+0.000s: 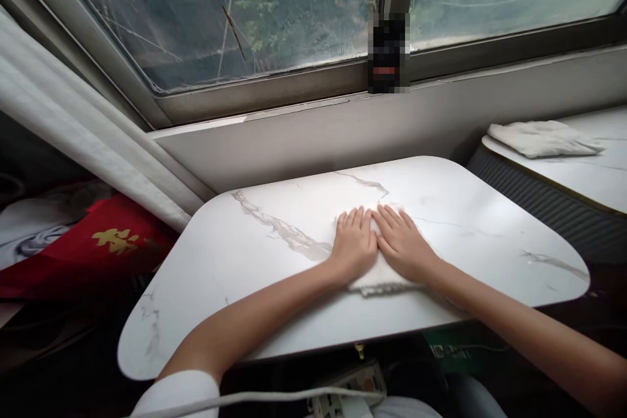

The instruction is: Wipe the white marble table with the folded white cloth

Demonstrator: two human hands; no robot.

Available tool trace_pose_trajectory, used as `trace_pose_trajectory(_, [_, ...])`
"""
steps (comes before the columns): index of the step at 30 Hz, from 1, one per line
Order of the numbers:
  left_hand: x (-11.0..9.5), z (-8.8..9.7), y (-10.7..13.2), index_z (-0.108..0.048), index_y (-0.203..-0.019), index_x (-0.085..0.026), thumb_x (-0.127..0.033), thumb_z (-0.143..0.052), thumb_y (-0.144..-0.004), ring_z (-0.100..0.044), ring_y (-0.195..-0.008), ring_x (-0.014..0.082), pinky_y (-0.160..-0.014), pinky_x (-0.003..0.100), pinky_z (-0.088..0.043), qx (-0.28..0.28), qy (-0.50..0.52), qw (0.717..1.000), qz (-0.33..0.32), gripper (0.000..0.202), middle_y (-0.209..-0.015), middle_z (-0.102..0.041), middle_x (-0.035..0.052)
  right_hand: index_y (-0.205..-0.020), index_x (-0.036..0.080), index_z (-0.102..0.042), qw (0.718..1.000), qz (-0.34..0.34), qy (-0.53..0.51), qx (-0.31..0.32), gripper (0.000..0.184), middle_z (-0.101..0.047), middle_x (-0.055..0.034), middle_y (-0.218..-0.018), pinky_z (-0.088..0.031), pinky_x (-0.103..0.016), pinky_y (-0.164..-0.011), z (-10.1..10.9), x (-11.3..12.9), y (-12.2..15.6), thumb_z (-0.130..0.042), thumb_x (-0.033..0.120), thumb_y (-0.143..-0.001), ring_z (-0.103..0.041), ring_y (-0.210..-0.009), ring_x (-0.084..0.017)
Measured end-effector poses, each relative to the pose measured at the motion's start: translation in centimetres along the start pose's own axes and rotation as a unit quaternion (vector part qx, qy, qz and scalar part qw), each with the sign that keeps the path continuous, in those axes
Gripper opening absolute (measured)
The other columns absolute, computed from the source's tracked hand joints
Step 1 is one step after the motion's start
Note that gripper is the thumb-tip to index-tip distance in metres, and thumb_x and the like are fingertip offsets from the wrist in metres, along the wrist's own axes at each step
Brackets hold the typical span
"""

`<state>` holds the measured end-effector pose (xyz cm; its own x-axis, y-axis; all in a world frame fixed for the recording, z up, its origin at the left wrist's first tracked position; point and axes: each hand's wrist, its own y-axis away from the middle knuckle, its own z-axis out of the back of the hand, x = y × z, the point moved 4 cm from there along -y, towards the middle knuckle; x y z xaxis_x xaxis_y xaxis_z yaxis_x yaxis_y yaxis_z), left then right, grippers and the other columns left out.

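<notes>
A folded white cloth lies on a white marble-patterned table, partly covered by my hands. My left hand rests flat on the cloth with its fingers stretched forward. Beside it, my right hand also presses flat on the cloth, fingers extended and slightly apart. The two hands touch or nearly touch at the thumbs. Beneath the palms, most of the cloth is hidden; its frayed near edge shows.
Beyond the table runs a window frame. A curtain hangs at left above a red cloth with gold marks. Another white cloth lies on a second surface at right. A power strip and cable are below the near edge.
</notes>
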<state>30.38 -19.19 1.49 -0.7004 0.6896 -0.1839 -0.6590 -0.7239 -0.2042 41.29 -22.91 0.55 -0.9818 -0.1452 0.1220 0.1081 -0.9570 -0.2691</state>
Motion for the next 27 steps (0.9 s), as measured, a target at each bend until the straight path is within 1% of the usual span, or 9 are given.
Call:
trace_pose_trajectory(4, [4.1,-1.2,-7.8,-0.036,-0.139,-0.008,-0.024,-0.026,-0.094,-0.029,-0.136,0.0195,-0.114,0.041,-0.015,-0.011,-0.015,0.999,0.029,0.049,-0.146,-0.037,0.0102,-0.139,0.008,-0.039,1.0,-0.009,0.01,0.022,0.053,-0.036,-0.0137,-0.146,-0.021,-0.043,-0.11,-1.4,-2.8,-8.5,-0.028,0.025,-0.09,-0.029,-0.136,-0.024])
trace_pose_trajectory(7, [6.2,-1.5,-11.9,-0.039,-0.138,-0.01,-0.023,-0.026,-0.094,-0.032,-0.134,0.0186,-0.114,0.039,-0.016,-0.024,-0.025,0.998,0.054,0.048,-0.144,-0.04,0.0088,-0.139,0.009,-0.038,0.999,-0.023,0.007,0.022,0.052,-0.036,-0.0126,-0.147,-0.021,-0.042,-0.11,-2.2,-4.7,-12.9,-0.027,0.023,-0.09,-0.029,-0.136,-0.022])
trace_pose_trajectory(10, [7.1,-1.8,-13.9,-0.04,-0.138,-0.011,-0.023,-0.027,-0.093,-0.033,-0.133,0.0191,-0.114,0.039,-0.016,-0.037,-0.029,0.996,0.071,0.048,-0.144,-0.041,0.0082,-0.14,0.01,-0.037,0.999,-0.027,0.001,0.02,0.052,-0.035,-0.0114,-0.147,-0.02,-0.041,-0.11,-2.8,-5.9,-15.1,-0.027,0.023,-0.09,-0.028,-0.137,-0.021])
trace_pose_trajectory(14, [7.1,-2.0,-14.4,-0.038,-0.139,-0.01,-0.024,-0.026,-0.094,-0.033,-0.133,0.0206,-0.113,0.039,-0.016,-0.039,-0.032,0.995,0.081,0.049,-0.145,-0.039,0.0098,-0.142,0.01,-0.034,0.999,-0.021,0.001,0.032,0.053,-0.032,-0.0108,-0.149,-0.019,-0.041,-0.111,-2.9,-6.2,-15.4,-0.026,0.023,-0.091,-0.025,-0.138,-0.02])
trace_pose_trajectory(17, [6.1,-1.9,-13.5,-0.037,-0.139,-0.008,-0.024,-0.026,-0.094,-0.032,-0.134,0.0219,-0.113,0.039,-0.016,-0.037,-0.039,0.995,0.081,0.049,-0.146,-0.037,0.0126,-0.142,0.008,-0.033,0.999,-0.013,0.015,0.036,0.054,-0.03,-0.012,-0.149,-0.018,-0.041,-0.112,-2.5,-5.9,-14.2,-0.026,0.021,-0.091,-0.024,-0.138,-0.021])
trace_pose_trajectory(20, [3.4,-1.6,-11.0,-0.036,-0.14,-0.005,-0.024,-0.026,-0.094,-0.033,-0.133,0.024,-0.112,0.041,-0.017,-0.035,-0.047,0.996,0.074,0.05,-0.145,-0.038,0.0148,-0.142,0.007,-0.032,0.999,0.009,0.026,0.039,0.053,-0.03,-0.0137,-0.149,-0.018,-0.043,-0.112,-1.7,-5.8,-10.9,-0.025,0.023,-0.092,-0.023,-0.139,-0.022])
trace_pose_trajectory(22, [0.5,-1.3,-8.4,-0.034,-0.14,-0.001,-0.024,-0.027,-0.094,-0.033,-0.133,0.0277,-0.111,0.044,-0.018,-0.024,-0.061,0.996,0.066,0.052,-0.144,-0.037,0.0177,-0.144,0.008,-0.03,0.999,0.033,0.019,0.036,0.053,-0.029,-0.0127,-0.15,-0.018,-0.044,-0.112,-0.8,-5.7,-7.1,-0.022,0.026,-0.094,-0.021,-0.139,-0.022])
trace_pose_trajectory(24, [-3.0,-1.2,-5.3,-0.033,-0.139,0.004,-0.024,-0.029,-0.092,-0.032,-0.133,0.0322,-0.11,0.047,-0.02,0.008,-0.085,0.996,0.036,0.054,-0.143,-0.037,0.0214,-0.147,0.014,-0.024,0.998,0.062,0.005,0.027,0.053,-0.028,-0.0091,-0.15,-0.019,-0.044,-0.113,0.4,-5.3,-2.5,-0.021,0.028,-0.095,-0.02,-0.139,-0.02])
trace_pose_trajectory(27, [-8.2,-1.0,-0.8,-0.036,-0.135,0.011,-0.023,-0.034,-0.09,-0.03,-0.133,0.0372,-0.111,0.049,-0.018,0.045,-0.115,0.991,-0.058,0.057,-0.139,-0.04,0.0263,-0.15,0.023,-0.007,0.996,0.085,-0.005,0.011,0.055,-0.022,-0.0034,-0.153,-0.02,-0.046,-0.113,2.6,-4.4,4.8,-0.021,0.029,-0.096,-0.018,-0.14,-0.019])
